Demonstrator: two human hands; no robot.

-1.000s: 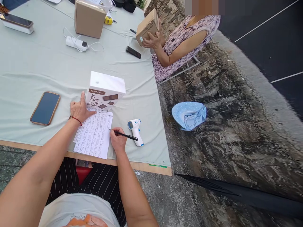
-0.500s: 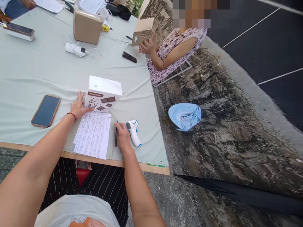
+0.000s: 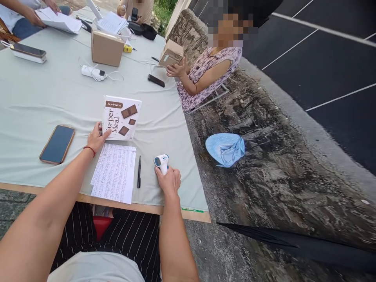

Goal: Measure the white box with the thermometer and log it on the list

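The white, rectangular carton printed with brown bars [image 3: 125, 119] lies just beyond the paper sheets in my remote view. My left hand [image 3: 97, 136] grips its lower left edge, thumb across the printed face, presumably to steady it; whether its base touches the pale green fabric tablecloth [image 3: 164, 113], I cannot tell. Nearer the table edge, my right hand [image 3: 169, 179] closes around the handle of the white-and-blue, pistol-shaped plastic thermometer [image 3: 162, 159], leaving its display uncovered, probably for reading. Between the hands lie white, printed paper sheets [image 3: 114, 172] and a slim black pen [image 3: 139, 171], perhaps placed for easy reach. Beyond, a person in a patterned top [image 3: 202, 76] holds a brown cardboard box [image 3: 172, 52].
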